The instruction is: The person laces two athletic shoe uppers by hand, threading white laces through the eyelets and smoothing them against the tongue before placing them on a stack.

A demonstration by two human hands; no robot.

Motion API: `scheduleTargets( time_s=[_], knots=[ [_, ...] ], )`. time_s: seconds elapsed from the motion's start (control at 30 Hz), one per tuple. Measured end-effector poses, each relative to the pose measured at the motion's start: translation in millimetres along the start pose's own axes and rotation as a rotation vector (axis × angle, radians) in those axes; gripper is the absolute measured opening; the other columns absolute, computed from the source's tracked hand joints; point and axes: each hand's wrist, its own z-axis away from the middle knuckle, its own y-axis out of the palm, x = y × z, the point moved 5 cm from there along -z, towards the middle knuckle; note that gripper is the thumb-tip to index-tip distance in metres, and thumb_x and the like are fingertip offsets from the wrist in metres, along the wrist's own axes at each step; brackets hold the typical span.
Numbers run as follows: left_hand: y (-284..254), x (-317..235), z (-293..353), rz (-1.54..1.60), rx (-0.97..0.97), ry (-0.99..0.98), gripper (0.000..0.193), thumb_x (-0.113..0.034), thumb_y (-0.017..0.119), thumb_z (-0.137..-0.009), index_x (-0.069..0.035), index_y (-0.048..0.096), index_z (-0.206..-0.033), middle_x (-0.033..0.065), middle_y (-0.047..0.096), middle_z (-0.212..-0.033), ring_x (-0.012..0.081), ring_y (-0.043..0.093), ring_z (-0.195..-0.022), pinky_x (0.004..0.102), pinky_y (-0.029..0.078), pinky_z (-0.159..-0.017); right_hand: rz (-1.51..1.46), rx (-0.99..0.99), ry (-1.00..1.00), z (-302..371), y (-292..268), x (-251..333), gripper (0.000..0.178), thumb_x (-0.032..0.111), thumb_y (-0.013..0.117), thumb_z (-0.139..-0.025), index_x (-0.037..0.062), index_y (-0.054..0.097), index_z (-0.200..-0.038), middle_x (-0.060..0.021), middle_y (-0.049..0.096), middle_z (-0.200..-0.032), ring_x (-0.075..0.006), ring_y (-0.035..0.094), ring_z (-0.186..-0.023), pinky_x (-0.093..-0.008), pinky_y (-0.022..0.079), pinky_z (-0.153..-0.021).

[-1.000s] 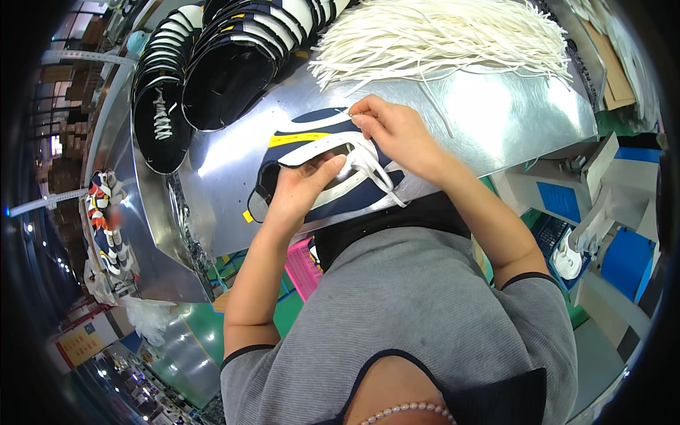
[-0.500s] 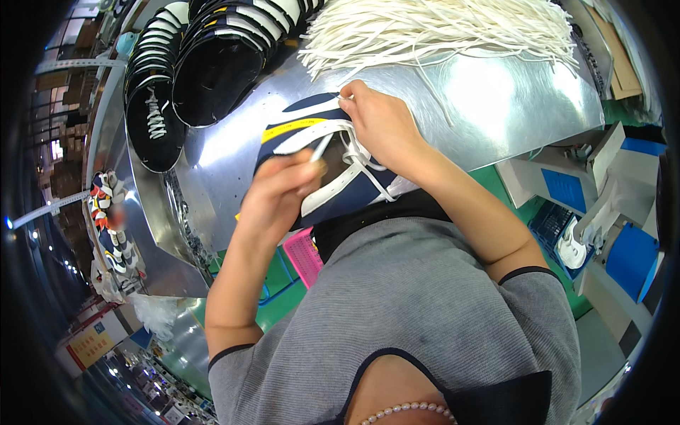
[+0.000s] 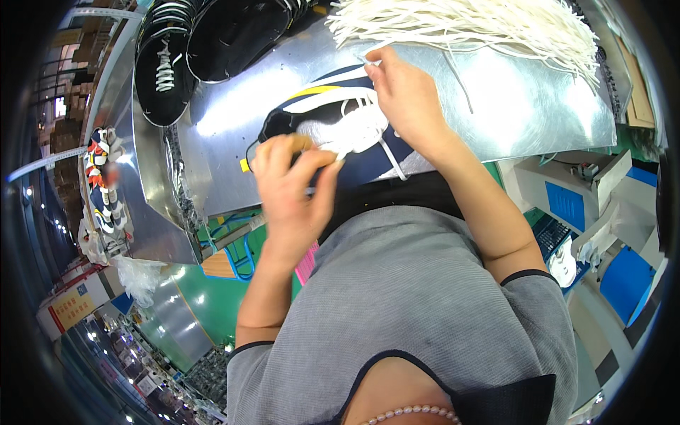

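Observation:
A navy shoe upper [image 3: 327, 100] with white and yellow stripes lies on the metal table in front of me. White shoelace [image 3: 392, 157] runs through its eyelets, and one length hangs down over the near side. My left hand [image 3: 294, 184], slightly blurred, pinches white lace over the upper's near side. At the far right edge of the upper, my right hand [image 3: 409, 95] is closed, thumb and forefinger pinching what looks like a lace end. The bright, glaring opening hides some of the lacing.
A thick bundle of white laces [image 3: 467, 28] lies at the back of the metal table [image 3: 227, 117]. Stacked black shoe uppers [image 3: 164, 78] stand at the back left. Several colourful shoes [image 3: 99, 177] sit farther left. Grey and blue bins [image 3: 567, 202] are at the right.
My left hand has moved right and nearer to me, its fingers now more spread. The view has shifted, and the upper's black opening shows more. My right hand still pinches at its far edge.

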Motion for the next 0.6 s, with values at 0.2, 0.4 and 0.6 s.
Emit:
scheduleTargets(
  time_s=[0.2,0.4,0.6],
  knots=[
    [31,2,-4,-0.065,-0.034,-0.099,0.018,-0.002,0.076,-0.073,-0.002,0.06,-0.081,0.0113,0.058,-0.098,0.0299,0.055,-0.095,0.0399,0.045,-0.082,-0.456,0.0,0.059,15,-25,2,0.023,0.018,0.059,-0.097,0.0046,0.061,-0.116,-0.0124,0.068,-0.08,-0.0244,0.067,-0.069,-0.0348,0.051,-0.067],
    [35,16,-6,0.053,0.066,-0.204,0.024,0.001,0.077,-0.073,0.0,0.055,-0.083,0.0109,0.057,-0.086,0.0286,0.059,-0.079,0.0374,0.047,-0.072,-0.464,0.221,0.033,71,-36,31,0.023,0.012,0.062,-0.095,0.0043,0.057,-0.117,-0.0121,0.068,-0.081,-0.0288,0.067,-0.073,-0.0361,0.05,-0.065],
    [36,19,-11,0.09,0.097,-0.205,0.023,0.001,0.077,-0.073,0.001,0.055,-0.079,0.0118,0.059,-0.087,0.0281,0.06,-0.081,0.0363,0.048,-0.073,-0.37,0.188,0.035,81,-28,27,0.028,0.018,0.07,-0.09,0.0043,0.058,-0.111,-0.0105,0.066,-0.074,-0.0257,0.065,-0.064,-0.0353,0.048,-0.059]
  ],
)
